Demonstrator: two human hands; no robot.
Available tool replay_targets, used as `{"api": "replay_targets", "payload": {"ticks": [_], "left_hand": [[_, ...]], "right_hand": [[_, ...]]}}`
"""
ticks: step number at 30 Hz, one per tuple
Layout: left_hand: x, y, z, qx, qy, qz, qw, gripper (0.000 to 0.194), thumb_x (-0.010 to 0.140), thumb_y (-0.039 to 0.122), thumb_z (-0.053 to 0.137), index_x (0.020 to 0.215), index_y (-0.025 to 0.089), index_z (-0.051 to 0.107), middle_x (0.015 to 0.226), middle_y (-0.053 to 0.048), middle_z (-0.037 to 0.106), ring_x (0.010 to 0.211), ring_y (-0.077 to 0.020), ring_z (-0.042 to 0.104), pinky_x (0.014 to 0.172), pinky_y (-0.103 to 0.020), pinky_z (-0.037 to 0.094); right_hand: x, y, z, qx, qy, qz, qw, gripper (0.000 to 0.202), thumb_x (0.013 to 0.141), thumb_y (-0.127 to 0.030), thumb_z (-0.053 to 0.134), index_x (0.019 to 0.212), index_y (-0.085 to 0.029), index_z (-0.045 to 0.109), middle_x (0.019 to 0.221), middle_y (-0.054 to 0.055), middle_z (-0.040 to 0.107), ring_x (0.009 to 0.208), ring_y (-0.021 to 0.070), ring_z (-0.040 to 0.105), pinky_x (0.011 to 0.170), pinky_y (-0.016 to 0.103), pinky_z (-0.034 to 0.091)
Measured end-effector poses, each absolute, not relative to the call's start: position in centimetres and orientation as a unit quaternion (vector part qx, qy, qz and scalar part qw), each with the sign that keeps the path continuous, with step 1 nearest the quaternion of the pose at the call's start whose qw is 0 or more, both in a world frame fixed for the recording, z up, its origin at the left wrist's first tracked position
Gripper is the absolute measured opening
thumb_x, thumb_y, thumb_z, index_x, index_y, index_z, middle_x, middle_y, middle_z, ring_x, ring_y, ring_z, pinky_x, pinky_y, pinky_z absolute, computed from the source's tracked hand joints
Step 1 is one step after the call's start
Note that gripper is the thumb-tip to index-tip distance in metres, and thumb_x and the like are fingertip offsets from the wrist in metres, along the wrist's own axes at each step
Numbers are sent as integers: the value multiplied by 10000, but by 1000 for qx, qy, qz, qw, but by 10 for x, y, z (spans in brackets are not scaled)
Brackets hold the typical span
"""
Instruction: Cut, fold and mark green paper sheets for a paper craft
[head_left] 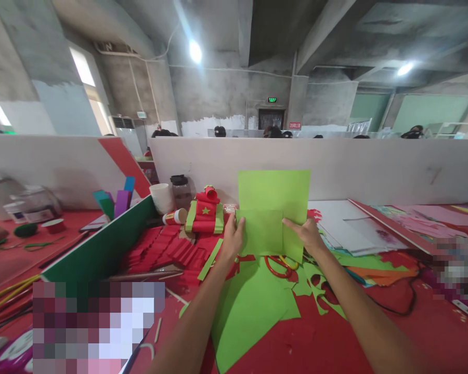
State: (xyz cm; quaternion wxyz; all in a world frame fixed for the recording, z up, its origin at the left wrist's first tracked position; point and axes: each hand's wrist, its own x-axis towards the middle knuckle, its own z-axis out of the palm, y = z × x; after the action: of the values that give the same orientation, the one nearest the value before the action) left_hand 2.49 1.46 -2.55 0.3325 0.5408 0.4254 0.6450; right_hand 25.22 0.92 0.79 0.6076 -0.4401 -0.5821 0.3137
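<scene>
Sheet: large light-green rectangular paper sheet [275, 189], held upright above the tabletop [281, 348], its upper part in front of the long white partition [354, 166].
Overlay: smaller light-green paper rectangle [262, 234], against the sheet's lower left; its right edge falls well inside the sheet's right edge.
Left border: dark-green upright board [101, 249], slanting, with red folded paper strips [156, 246] beside it.
Right border: flat white paper sheets [343, 223], beyond the sheet's right edge.
Room: red surface shows between the forearms, nearer the wearer than the cut light-green paper pieces [253, 301]; red ring-shaped handle [272, 269] just below the sheet.
Left hand [233, 236]: closed in a pinch at the left edge of the green paper, thumb toward the overlay.
Right hand [306, 234]: gripping the sheet's right side, one digit stretched across its front to the overlay's right edge; remaining fingers partly hidden.
Behind left hand: red-and-green paper model with star [205, 212], standing apart.
</scene>
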Motion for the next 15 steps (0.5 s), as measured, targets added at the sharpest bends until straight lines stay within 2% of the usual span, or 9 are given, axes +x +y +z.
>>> {"api": "replay_targets", "payload": {"ticks": [7, 11, 15], "left_hand": [[27, 7, -20, 536, 423, 633, 364, 637, 918, 391, 536, 1481, 195, 313, 1597, -96, 206, 1471, -254, 169, 1200, -401, 181], [28, 5, -19, 539, 419, 633, 365, 627, 905, 401, 560, 1466, 212, 352, 1588, -79, 245, 1464, -269, 195, 1194, -411, 215], [27, 7, -21, 538, 420, 634, 363, 611, 894, 422, 574, 1444, 230, 390, 1570, -70, 295, 1454, -278, 229, 1187, -423, 236]], "right_hand": [[250, 10, 6, -453, -577, 296, 612, 471, 600, -393, 830, 958, -102, 733, 909, 125, 758, 815, 276, 709, 696, 347, 581], [251, 10, 7, -463, -572, 286, 613, 453, 599, -393, 832, 923, -93, 730, 876, 132, 757, 781, 275, 710, 677, 341, 577], [251, 11, 6, -456, -572, 291, 617, 472, 594, -388, 838, 951, -102, 724, 940, 137, 757, 814, 277, 714, 723, 350, 577]]}}
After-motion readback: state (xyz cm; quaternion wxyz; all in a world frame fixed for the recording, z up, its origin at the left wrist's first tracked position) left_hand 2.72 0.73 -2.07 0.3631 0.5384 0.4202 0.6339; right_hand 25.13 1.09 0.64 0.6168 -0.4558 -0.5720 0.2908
